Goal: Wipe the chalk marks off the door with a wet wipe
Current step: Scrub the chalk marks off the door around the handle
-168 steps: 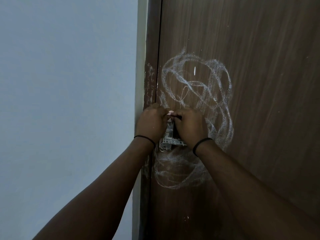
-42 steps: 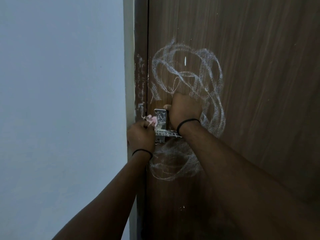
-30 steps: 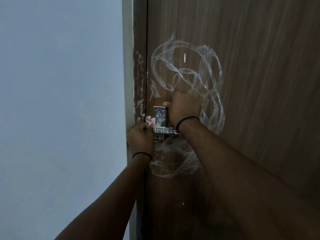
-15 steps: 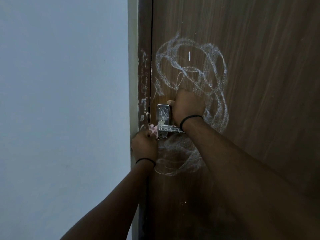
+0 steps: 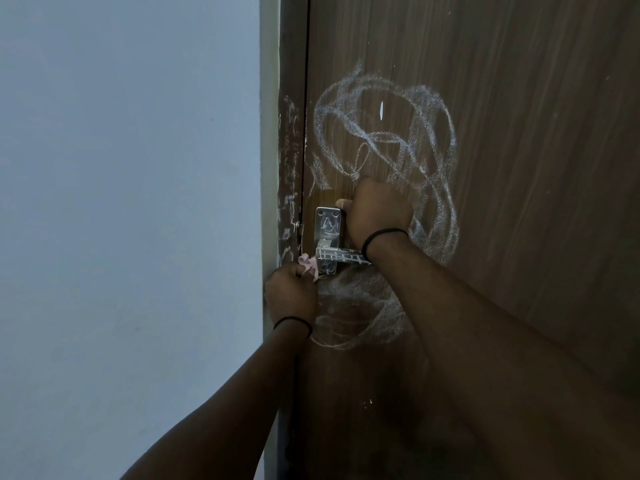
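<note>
A brown wooden door (image 5: 519, 133) carries white chalk marks (image 5: 426, 140) looping above and below its handle. My left hand (image 5: 291, 292) pinches a small crumpled pink wet wipe (image 5: 308, 263) at the door's left edge, just below and left of the metal handle plate (image 5: 327, 226). My right hand (image 5: 377, 213) rests as a fist against the door right of the plate, its thumb tip at the plate's top corner. Its fingers are curled under and nothing shows in them. My right wrist crosses over the handle lever (image 5: 343, 254).
The dark door frame (image 5: 289, 133) beside the door edge has chalk smears too. A plain pale wall (image 5: 131, 202) fills the left half of the view. Small white specks dot the lower door (image 5: 367, 403).
My left hand has slid the pink wipe down along the door edge, from beside the handle plate to below the lever. My right hand has stayed by the plate.
</note>
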Tool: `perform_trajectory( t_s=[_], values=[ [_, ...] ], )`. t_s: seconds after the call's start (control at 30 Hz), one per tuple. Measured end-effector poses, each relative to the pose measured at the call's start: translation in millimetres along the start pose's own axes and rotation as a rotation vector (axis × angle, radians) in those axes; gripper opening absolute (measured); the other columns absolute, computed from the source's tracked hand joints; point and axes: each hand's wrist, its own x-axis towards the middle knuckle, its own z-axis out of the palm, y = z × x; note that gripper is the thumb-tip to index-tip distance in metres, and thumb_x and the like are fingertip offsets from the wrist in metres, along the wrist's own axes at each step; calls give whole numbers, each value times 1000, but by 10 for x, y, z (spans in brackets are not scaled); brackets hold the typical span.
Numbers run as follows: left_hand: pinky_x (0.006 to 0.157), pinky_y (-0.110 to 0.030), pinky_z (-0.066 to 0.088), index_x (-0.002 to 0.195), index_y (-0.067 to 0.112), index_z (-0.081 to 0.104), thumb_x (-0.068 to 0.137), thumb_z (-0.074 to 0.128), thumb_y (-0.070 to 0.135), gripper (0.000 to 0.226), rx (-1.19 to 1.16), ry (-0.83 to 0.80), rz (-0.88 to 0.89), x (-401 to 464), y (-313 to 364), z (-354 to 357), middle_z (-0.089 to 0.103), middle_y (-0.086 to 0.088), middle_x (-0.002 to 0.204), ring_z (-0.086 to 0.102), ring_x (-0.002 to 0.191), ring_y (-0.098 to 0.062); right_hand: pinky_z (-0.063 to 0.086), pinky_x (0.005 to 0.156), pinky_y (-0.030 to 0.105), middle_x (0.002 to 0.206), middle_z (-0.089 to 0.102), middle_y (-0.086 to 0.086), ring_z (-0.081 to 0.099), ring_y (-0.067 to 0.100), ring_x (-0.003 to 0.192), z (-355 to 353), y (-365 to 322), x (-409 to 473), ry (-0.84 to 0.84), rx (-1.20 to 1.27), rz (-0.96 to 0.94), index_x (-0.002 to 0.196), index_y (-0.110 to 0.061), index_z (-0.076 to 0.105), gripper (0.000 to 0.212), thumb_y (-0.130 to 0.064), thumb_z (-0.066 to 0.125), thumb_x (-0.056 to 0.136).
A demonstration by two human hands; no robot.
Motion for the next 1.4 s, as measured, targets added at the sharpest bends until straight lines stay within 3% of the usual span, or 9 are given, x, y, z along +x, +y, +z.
perform_trajectory(
  t_s=[0.2, 0.4, 0.63, 0.73, 0.8, 0.97, 1.07, 1.2, 1.4],
  values=[
    [70, -24, 49, 79, 13, 77, 87, 69, 24, 16, -175, 31, -174, 98, 117, -4, 74, -5, 78, 66, 76, -20, 39, 63, 33, 100, 72, 10, 69, 32, 93, -1, -3, 1, 2, -6, 6, 100, -12, 65, 29, -40, 67, 94],
    [72, -38, 59, 76, 7, 74, 90, 65, 23, 23, -311, -39, -318, 67, 44, 86, 73, -12, 73, 70, 72, -28, 39, 62, 33, 98, 72, 10, 70, 32, 90, -8, -10, -14, 6, -23, -8, 99, -12, 65, 23, -35, 67, 95],
    [48, -25, 51, 81, 1, 66, 93, 57, 8, 17, -658, -189, -679, 178, -18, 207, 67, -13, 70, 59, 45, -19, 42, 64, 34, 103, 71, 10, 69, 32, 94, -63, 23, -43, -20, -71, -44, 106, -13, 63, 13, -24, 61, 99],
    [38, -17, 38, 109, 5, 58, 104, 35, 11, 24, -870, -342, -850, 203, 42, 196, 53, -9, 92, 43, 44, -8, 44, 63, 34, 98, 70, 8, 68, 30, 88, -81, 94, -94, -28, -27, -45, 104, -14, 61, 22, -34, 65, 96],
    [39, -18, 46, 122, 0, 54, 104, 38, 12, 27, -877, -308, -865, 207, 41, 235, 57, -9, 87, 48, 36, -8, 42, 58, 31, 85, 67, 3, 65, 25, 76, -44, 150, -191, 47, 42, -67, 99, -15, 59, 25, -40, 64, 96],
    [42, -20, 53, 107, 0, 59, 98, 50, 8, 15, -861, -224, -868, 145, 26, 264, 63, -10, 72, 53, 32, -7, 30, 44, 21, 57, 36, -13, 33, 3, 48, 143, 228, -722, 231, 278, -175, 78, -24, 43, 30, -43, 57, 97],
    [54, -24, 55, 107, 1, 63, 97, 54, 12, 18, -858, -253, -888, 140, 25, 250, 70, -10, 83, 58, 46, -12, 35, 47, 28, 60, 44, -10, 39, 10, 51, 373, 334, -1067, 197, 285, -218, 79, -19, 54, 30, -39, 54, 101],
    [37, -19, 46, 90, 5, 64, 98, 54, 14, 15, -812, -371, -849, 88, 17, 201, 58, -1, 44, 49, 30, -9, 50, 68, 38, 84, 66, 3, 59, 19, 74, 635, 387, -1272, -32, 335, -128, 94, -13, 66, 32, -34, 44, 106],
    [51, -27, 41, 74, 9, 62, 95, 56, 14, 22, -688, -479, -787, 113, 2, 113, 57, -5, 68, 48, 53, -16, 53, 68, 28, 82, 71, -6, 63, 11, 74, 780, 121, -1190, -113, 585, 264, 91, -20, 74, 21, -26, 56, 100]
  ],
)
